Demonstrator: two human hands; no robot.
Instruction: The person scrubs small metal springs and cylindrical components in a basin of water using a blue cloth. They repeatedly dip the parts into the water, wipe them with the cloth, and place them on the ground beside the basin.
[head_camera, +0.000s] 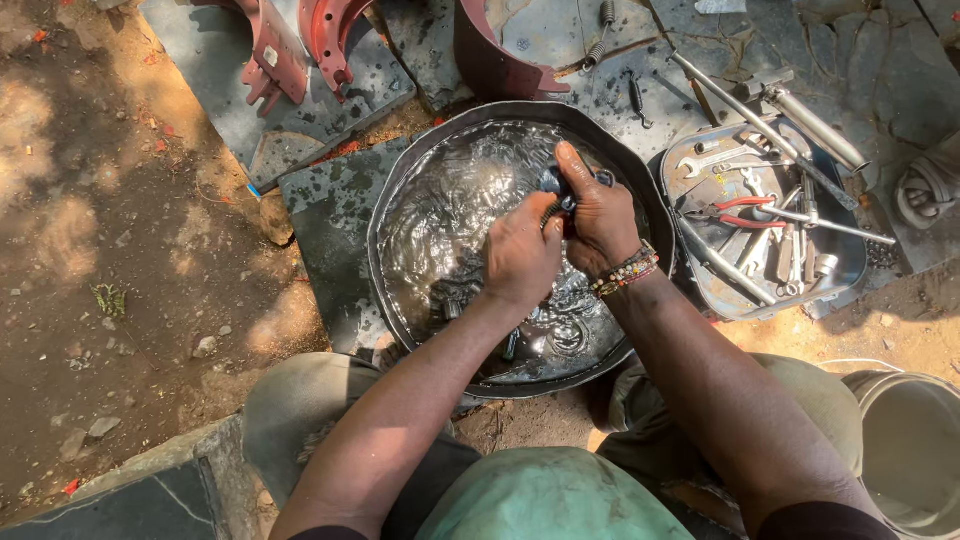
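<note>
Crouching over a round black basin (400, 215) of dark, shiny liquid; view looks straight down at both hands, which meet over its right half.

- Left hand (520, 255): grip closed round a small brush, of which only a ribbed bit shows at the thumb (551, 213). Knuckles up, wrist just above the liquid.
- Right hand (600, 215): grip closed on a small dark metal part (556, 180), held above the liquid near the basin's far right side. Index finger laid straight along it. Shape of the part hard to make out; wet and black. Beaded bracelet (627, 270) at the wrist.
- Hands touch each other at the thumbs.
- More dark pieces lie sunk in the liquid near the left wrist (455, 295).
- Basin sits on dark stone slabs (320, 215) on bare earth.
- Just right of the basin: a metal tray (845, 265) with spanners, red-handled pliers (745, 212) and other tools.
- Long steel rods (815, 125) lie across the tray's far edge.
- Red metal castings (300, 45) lie beyond the basin, upper left.
- Pale bucket (915, 450) at lower right, beside the knee.
</note>
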